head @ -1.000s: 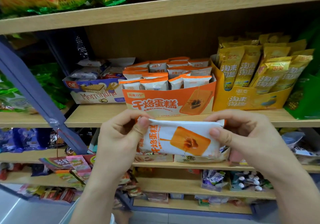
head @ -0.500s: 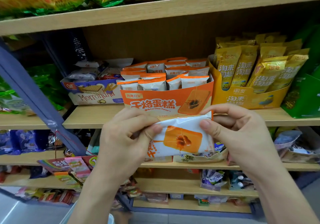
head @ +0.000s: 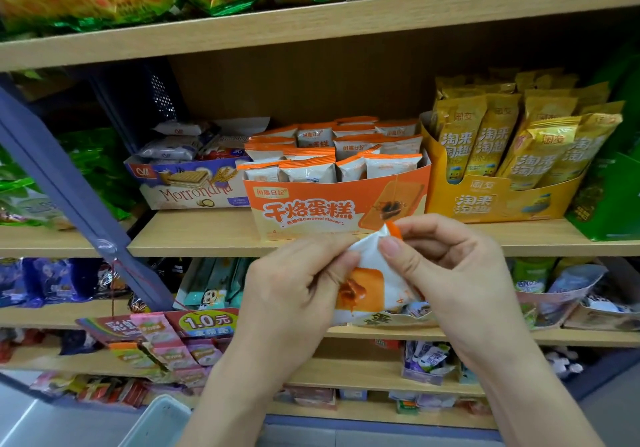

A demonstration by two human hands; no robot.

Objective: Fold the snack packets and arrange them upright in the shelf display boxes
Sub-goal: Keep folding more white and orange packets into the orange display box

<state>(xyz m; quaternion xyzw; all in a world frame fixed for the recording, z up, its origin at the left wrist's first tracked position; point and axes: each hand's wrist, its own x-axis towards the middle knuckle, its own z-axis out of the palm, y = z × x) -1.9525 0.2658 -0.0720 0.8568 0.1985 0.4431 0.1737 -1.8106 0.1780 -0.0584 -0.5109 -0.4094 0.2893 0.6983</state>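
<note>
A white and orange cake packet (head: 374, 284) is held in front of the shelf, bent between both hands. My left hand (head: 294, 294) grips its left part, and my right hand (head: 446, 270) pinches its upper right end, where an orange sealed edge sticks up. Just behind, on the middle shelf, stands the orange display box (head: 332, 211) with several matching packets upright in rows inside it.
A purple wafer box (head: 187, 190) stands left of the orange box, a yellow box (head: 498, 200) of tall gold packets right of it. A wooden shelf edge (head: 207, 244) runs below them. Lower shelves hold mixed snacks; a blue diagonal strut (head: 69, 187) crosses the left side.
The packet was stretched flat between my hands a second ago. My hands have come together, and the packet now bends, with its right end folded upward.
</note>
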